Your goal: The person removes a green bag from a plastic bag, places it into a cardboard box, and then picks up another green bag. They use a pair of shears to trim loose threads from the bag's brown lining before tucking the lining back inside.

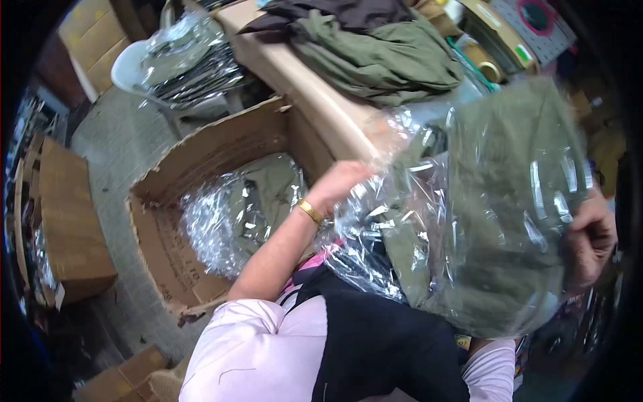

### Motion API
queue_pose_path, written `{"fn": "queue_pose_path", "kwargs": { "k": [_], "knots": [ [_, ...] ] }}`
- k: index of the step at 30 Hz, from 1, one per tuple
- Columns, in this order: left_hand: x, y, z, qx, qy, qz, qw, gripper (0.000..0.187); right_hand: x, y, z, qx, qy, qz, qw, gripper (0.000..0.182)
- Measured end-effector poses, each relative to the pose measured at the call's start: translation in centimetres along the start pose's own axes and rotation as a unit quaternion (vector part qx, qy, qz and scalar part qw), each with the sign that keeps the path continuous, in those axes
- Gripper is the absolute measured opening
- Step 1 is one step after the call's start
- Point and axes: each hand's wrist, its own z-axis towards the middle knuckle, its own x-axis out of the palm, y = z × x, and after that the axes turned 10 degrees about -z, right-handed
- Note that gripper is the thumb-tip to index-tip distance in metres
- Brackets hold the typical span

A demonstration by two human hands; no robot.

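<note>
A folded olive-green garment in a clear plastic bag is held up in front of my body, between my two hands. My left hand, with a gold-coloured band at the wrist, is closed on the loose, crinkled plastic at the bag's left end. At the far right side, my right hand grips the bag's edge with bent fingers. The garment fills the right part of the bag, and glare hides some of its detail. Below my left forearm, more bagged olive garments lie inside an open cardboard box.
A table carries a heap of loose olive cloth and dark cloth. A stack of bagged garments sits on a white chair behind the box. Another cardboard box stands on the floor at left.
</note>
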Motion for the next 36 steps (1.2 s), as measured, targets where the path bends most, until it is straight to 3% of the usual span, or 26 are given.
{"fn": "queue_pose_path", "kwargs": {
  "k": [1,2,3,5,7,8,9,11,12,13,14,15,16,18,19,21,22,23,25,27,29,31,33,35,36],
  "knots": [
    [-2.2,-0.6,-1.3,0.01,-0.11,-0.167,0.98,0.038,-0.2,-0.3,0.2,0.04,-0.045,0.068,0.996,0.011],
    [-6.5,0.3,-2.2,0.017,-0.019,-0.38,0.924,0.056,-0.9,-0.3,0.7,0.094,-0.063,0.082,0.99,0.018],
    [-8.8,1.3,-4.5,0.052,0.097,-0.502,0.858,0.08,1.0,-1.0,1.9,0.087,-0.045,0.1,0.99,0.018],
    [-10.5,3.7,-9.2,0.029,0.095,-0.529,0.843,0.093,6.9,-2.2,4.9,0.074,-0.085,0.28,0.953,0.021],
    [-11.2,3.6,-13.2,0.042,0.084,-0.508,0.856,0.086,13.2,-1.9,8.0,0.055,-0.056,0.138,0.987,0.025],
    [-12.5,3.3,-15.2,0.082,-0.055,-0.388,0.916,0.076,15.0,-1.7,10.3,0.058,0.092,0.042,0.993,0.023],
    [-14.0,2.9,-17.3,0.115,-0.192,-0.254,0.941,0.067,18.9,-3.6,11.5,0.017,0.116,0.073,0.99,0.021],
    [-19.7,1.6,-22.0,0.095,-0.371,-0.209,0.9,0.048,25.5,-5.1,12.5,-0.034,0.162,0.063,0.984,0.018],
    [-24.8,2.4,-24.7,0.106,-0.421,-0.188,0.881,0.041,28.6,-6.3,12.5,-0.032,0.171,0.065,0.983,0.017],
    [-25.7,1.3,-27.0,0.133,-0.467,-0.164,0.858,0.037,31.4,-7.1,12.3,-0.038,0.167,0.083,0.982,0.018],
    [-27.0,0.3,-28.9,0.166,-0.477,-0.143,0.851,0.037,33.8,-8.0,11.7,0.029,0.171,0.101,0.98,0.018],
    [-28.9,0.3,-30.4,0.206,-0.451,-0.118,0.86,0.041,36.6,-10.2,11.0,0.038,0.169,0.141,0.975,0.018],
    [-29.8,0.2,-31.8,0.21,-0.454,-0.11,0.859,0.042,38.2,-11.4,10.6,-0.035,0.157,0.101,0.982,0.017],
    [-31.0,0.9,-33.5,0.211,-0.457,-0.104,0.858,0.044,40.6,-13.1,9.0,-0.001,0.198,0.07,0.978,0.016],
    [-31.8,1.9,-34.0,0.182,-0.463,-0.095,0.862,0.053,42.0,-14.9,7.9,0.013,0.225,0.059,0.973,0.017],
    [-33.5,5.0,-33.5,0.148,-0.466,-0.087,0.868,0.063,44.1,-17.4,5.1,-0.035,0.252,-0.108,0.961,0.03],
    [-34.8,7.3,-32.8,0.1,-0.555,-0.009,0.825,0.074,44.5,-18.4,3.5,0.002,0.305,-0.114,0.945,0.045],
    [-35.5,8.5,-32.5,0.052,-0.635,0.071,0.767,0.085,44.5,-19.0,2.6,-0.01,0.344,-0.155,0.926,0.047],
    [-32.0,8.4,-29.3,-0.098,-0.767,0.324,0.545,0.097,44.4,-19.6,1.2,-0.041,0.391,-0.143,0.908,0.042],
    [-29.3,8.2,-26.2,-0.061,-0.706,0.497,0.501,0.088,43.4,-17.8,1.0,-0.025,0.434,-0.131,0.891,0.032],
    [-28.0,10.6,-22.5,0.02,-0.556,0.673,0.487,0.075,42.8,-17.2,0.7,-0.062,0.44,-0.152,0.883,0.03],
    [-25.2,11.8,-19.1,-0.079,-0.381,0.686,0.615,0.067,41.9,-15.6,0.9,-0.044,0.454,-0.14,0.879,0.029],
    [-27.9,16.6,-19.3,-0.258,-0.262,0.675,0.639,0.062,41.1,-14.7,0.4,-0.028,0.467,-0.123,0.875,0.029],
    [-31.9,19.0,-21.5,-0.477,-0.213,0.602,0.604,0.066,40.2,-14.6,-0.6,-0.045,0.452,-0.112,0.884,0.028],
    [-32.5,18.6,-21.5,-0.51,-0.264,0.555,0.602,0.067,40.0,-15.4,-1.7,-0.06,0.443,-0.113,0.887,0.027]
  ]
}}
